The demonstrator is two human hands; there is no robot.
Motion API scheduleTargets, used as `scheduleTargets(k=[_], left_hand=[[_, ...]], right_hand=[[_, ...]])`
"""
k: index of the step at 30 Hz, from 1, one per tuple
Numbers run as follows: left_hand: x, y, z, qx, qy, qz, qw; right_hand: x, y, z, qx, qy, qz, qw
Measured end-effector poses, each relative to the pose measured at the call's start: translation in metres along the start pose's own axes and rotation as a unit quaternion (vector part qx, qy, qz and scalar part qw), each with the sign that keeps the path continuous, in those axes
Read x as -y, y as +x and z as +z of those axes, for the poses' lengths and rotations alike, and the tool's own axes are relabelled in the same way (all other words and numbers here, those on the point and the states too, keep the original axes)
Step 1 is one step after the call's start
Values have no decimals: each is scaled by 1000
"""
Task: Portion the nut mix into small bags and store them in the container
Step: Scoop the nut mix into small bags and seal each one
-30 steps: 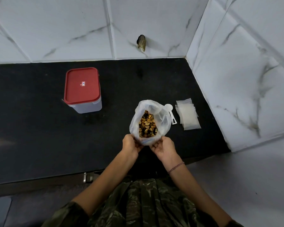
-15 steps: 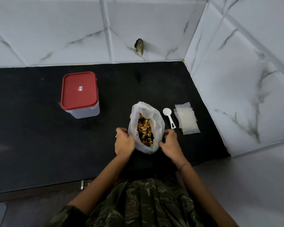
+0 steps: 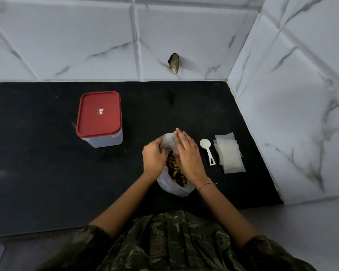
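Observation:
A clear plastic bag [image 3: 173,187] of nut mix [image 3: 174,171] stands on the black counter [image 3: 47,173] in front of me. My left hand [image 3: 154,158] grips the bag's left rim with curled fingers. My right hand [image 3: 188,155] lies over the right side of the bag's mouth, fingers fairly straight, pressing the plastic down. A white plastic scoop [image 3: 207,150] lies just right of the bag. A stack of small clear bags [image 3: 229,153] lies beyond the scoop. The container [image 3: 100,119], clear with a red lid shut on it, stands to the left.
White marble-look wall tiles close off the back and the right side of the counter. A dark chipped hole [image 3: 174,62] marks the back wall. The counter's front edge runs just above my camouflage clothing.
Both hands have moved up from the bag's near side to its rim. The bag's mouth, wide open before, is now pushed narrower under the right hand.

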State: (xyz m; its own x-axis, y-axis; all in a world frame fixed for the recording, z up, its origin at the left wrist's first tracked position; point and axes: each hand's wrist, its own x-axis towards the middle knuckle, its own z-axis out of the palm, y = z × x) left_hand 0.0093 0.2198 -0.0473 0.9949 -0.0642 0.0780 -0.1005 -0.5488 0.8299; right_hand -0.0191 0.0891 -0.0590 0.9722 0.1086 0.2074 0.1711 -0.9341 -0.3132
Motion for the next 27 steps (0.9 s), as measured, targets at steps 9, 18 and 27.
scheduleTargets(k=[9,18,27], left_hand=[[6,28,-5,95,-258,-335,901],[-7,56,-2,157,-350,-478,790],[13,34,36,3,29,-122,992]], right_hand=[[-20,16,0,-25,238,110,965],[-31,54,7,65,408,332,848],[-19,52,24,43,209,257,943]])
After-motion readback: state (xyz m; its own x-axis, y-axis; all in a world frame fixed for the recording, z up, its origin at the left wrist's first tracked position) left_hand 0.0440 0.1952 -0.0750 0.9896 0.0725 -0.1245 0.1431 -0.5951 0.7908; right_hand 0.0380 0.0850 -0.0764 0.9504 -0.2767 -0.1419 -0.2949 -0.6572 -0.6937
